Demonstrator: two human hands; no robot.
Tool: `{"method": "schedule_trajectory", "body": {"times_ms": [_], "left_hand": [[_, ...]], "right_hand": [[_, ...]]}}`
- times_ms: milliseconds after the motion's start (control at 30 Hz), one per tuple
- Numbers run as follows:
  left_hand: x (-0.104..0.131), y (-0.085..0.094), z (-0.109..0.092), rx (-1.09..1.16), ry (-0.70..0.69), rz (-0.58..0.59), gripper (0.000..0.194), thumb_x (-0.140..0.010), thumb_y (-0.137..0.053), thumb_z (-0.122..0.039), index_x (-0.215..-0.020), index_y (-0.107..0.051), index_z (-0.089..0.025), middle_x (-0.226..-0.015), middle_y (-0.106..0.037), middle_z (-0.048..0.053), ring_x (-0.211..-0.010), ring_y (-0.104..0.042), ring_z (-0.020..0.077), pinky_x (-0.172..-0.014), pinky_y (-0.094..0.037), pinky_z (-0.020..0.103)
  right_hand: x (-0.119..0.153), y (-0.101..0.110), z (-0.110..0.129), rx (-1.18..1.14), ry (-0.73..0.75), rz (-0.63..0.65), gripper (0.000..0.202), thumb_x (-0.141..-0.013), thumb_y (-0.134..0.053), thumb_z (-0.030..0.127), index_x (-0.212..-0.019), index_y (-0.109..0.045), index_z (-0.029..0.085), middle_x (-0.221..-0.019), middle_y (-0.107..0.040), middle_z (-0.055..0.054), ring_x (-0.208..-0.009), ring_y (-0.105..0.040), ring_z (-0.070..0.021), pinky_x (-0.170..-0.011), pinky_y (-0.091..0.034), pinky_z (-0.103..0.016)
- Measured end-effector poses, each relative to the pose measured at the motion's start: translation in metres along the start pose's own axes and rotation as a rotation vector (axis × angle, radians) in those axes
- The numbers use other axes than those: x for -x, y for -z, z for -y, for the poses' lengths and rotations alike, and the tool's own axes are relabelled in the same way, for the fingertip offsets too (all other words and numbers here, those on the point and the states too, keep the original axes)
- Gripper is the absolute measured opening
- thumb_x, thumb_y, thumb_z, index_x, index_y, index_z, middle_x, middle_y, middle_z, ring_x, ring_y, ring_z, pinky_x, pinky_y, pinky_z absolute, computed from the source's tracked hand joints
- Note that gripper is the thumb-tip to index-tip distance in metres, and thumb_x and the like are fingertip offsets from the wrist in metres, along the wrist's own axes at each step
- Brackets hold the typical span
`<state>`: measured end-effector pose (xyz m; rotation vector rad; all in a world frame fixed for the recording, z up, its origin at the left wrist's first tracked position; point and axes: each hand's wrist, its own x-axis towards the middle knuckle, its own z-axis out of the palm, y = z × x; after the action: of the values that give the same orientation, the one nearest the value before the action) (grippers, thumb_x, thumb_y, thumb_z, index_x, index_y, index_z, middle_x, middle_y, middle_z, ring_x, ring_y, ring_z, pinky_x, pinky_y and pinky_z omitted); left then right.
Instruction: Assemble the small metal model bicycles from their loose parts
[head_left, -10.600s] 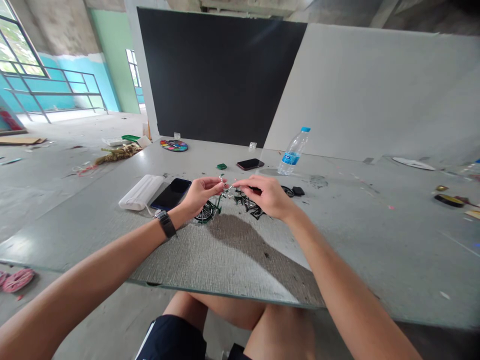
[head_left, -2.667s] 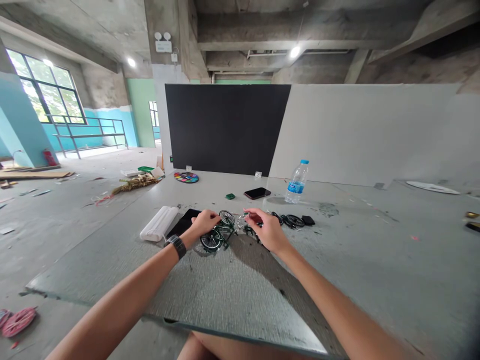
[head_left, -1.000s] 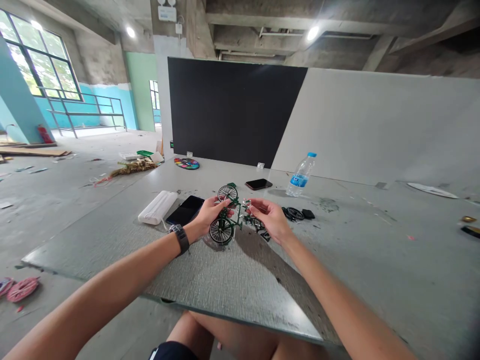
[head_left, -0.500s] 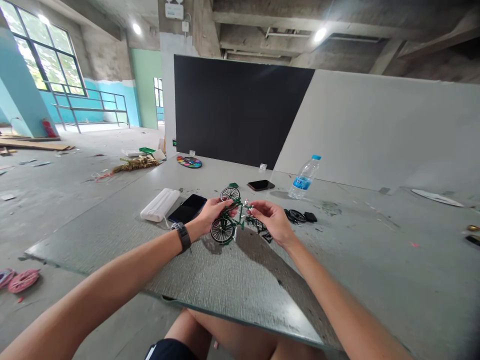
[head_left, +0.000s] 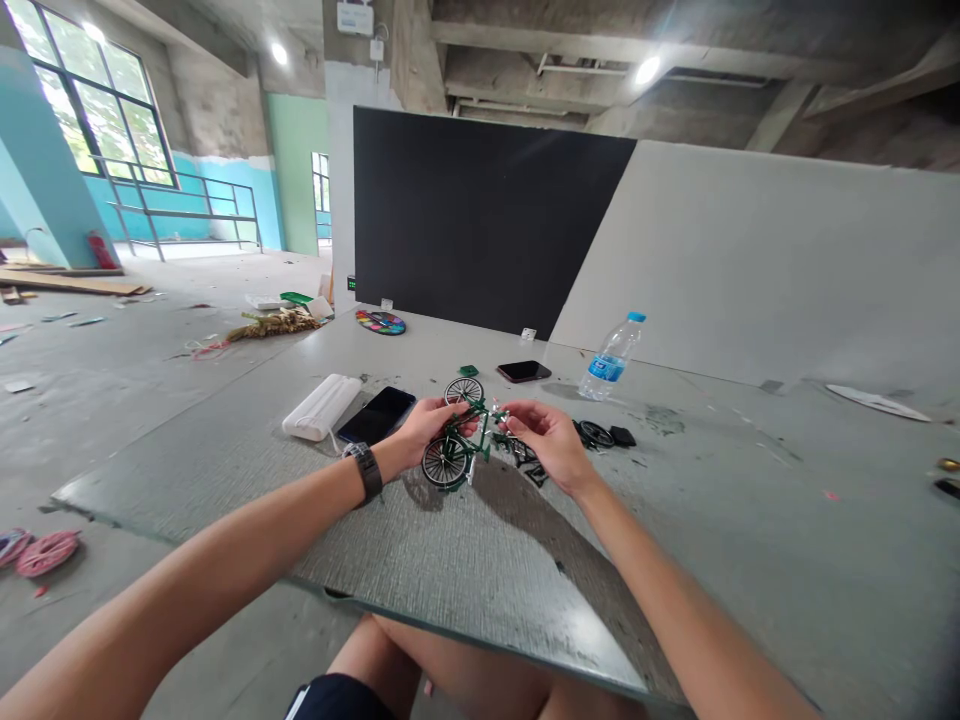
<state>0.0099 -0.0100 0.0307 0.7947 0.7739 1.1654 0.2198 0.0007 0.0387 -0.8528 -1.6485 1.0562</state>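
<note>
A small green model bicycle [head_left: 484,432], tipped on its side with its two spoked black wheels at the left, is held above the table. My left hand [head_left: 433,430] is closed around it between the wheels. At the bicycle's right side my right hand [head_left: 551,440] pinches with thumb and fingertips; a small silvery bit shows at the tips, too small to name. Dark model parts [head_left: 531,468] lie on the table just under my right hand, partly hidden by it. A loose black wheel [head_left: 597,434] lies to its right.
On the grey table [head_left: 360,545] are a white power bank [head_left: 322,405], a dark phone [head_left: 377,414], a second phone [head_left: 524,372], a water bottle [head_left: 611,358] and a paint palette [head_left: 381,322]. A black and white panel [head_left: 487,220] stands along the back edge.
Both hands keep their hold at nearly the same place. The whole view has shifted very slightly, and no object has visibly been moved on the table.
</note>
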Motion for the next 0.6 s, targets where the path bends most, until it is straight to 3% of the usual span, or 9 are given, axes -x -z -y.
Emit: {"method": "schedule_trajectory", "body": {"times_ms": [167, 600], "left_hand": [[-0.0004, 0.0006, 0.0014, 0.021, -0.008, 0.041, 0.009, -0.087, -0.068, -0.017, -0.082, -0.066, -0.010, -0.066, -0.068, 0.006, -0.057, -0.063, 0.0109, -0.057, -0.051, 0.021], [0.0006, 0.0031, 0.0023, -0.064, 0.080, 0.016, 0.013, -0.089, -0.065, -0.023, -0.083, -0.064, -0.011, -0.069, -0.070, 0.008, -0.055, -0.064, 0.0136, -0.050, -0.052, 0.023]], "right_hand": [[0.0002, -0.0004, -0.0008, 0.011, -0.004, 0.036, 0.034, -0.073, -0.083, 0.044, -0.097, -0.076, 0.022, -0.092, -0.077, -0.005, -0.080, -0.071, -0.0176, -0.082, -0.059, -0.035], [0.0019, -0.0008, 0.0031, 0.161, 0.043, 0.042, 0.036, -0.078, -0.077, 0.047, -0.103, -0.075, 0.021, -0.096, -0.075, -0.008, -0.082, -0.069, -0.0193, -0.082, -0.058, -0.037]]}}
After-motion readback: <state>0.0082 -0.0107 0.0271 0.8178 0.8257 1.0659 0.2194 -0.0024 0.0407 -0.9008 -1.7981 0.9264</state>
